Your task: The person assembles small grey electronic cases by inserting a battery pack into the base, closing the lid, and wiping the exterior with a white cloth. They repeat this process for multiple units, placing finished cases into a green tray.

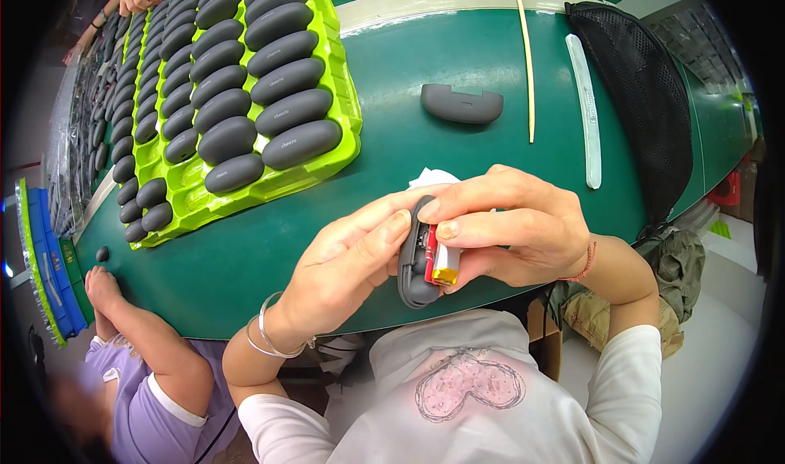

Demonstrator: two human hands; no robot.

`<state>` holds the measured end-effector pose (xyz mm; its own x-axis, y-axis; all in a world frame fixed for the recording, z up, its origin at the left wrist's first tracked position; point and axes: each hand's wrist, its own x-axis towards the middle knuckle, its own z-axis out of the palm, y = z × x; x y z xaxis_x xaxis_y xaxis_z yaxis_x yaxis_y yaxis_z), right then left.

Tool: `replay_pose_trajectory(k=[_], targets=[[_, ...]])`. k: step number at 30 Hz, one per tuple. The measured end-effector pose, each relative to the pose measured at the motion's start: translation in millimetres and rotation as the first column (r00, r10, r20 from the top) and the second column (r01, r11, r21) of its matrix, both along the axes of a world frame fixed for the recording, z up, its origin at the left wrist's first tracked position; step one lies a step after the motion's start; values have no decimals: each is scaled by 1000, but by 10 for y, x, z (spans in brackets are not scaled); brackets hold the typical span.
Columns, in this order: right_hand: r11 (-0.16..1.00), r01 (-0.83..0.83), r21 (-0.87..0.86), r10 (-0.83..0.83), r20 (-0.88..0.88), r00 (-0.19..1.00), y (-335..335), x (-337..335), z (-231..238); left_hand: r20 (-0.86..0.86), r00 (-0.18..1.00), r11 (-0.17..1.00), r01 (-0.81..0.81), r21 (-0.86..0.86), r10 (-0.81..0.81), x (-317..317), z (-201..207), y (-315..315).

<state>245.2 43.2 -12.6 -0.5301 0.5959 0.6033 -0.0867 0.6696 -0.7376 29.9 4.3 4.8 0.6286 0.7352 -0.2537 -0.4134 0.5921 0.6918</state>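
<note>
Above the table's near edge, my left hand [352, 251] is closed around a dark grey oval case shell [414, 260], tilted up on its long side. Its thumb presses the shell's rim. Inside the shell show a red circuit board [430, 251] and rounded dark parts. Next to the board is a white block with a yellow taped end [446, 266], like a small battery. My right hand [515, 227] pinches the white block and board, with one fingertip on the shell's upper rim. Something white like paper [433, 178] shows partly behind my hands.
A lime green tray [347, 129] with many dark grey oval cases stands left. Farther off lie a dark grey casing piece [462, 104], a wooden stick [525, 71], a pale strip [583, 112] and a black mesh pouch [634, 96]. Co-workers' hands [100, 288] are at the left.
</note>
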Motion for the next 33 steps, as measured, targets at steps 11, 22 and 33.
replay_pose_trajectory(k=[11,22,33], targets=[[999,15,-41,-16,-20,1000,37,6,10,-123,991,997,-57,-51,51,104,43,-44],[997,-10,-75,7,-52,999,49,5,4,-86,995,996,-52,-67,46,100,6,-70],[997,28,-67,-33,-73,997,56,-51,-21,-109,953,934,-247,256,282,109,-41,-78]])
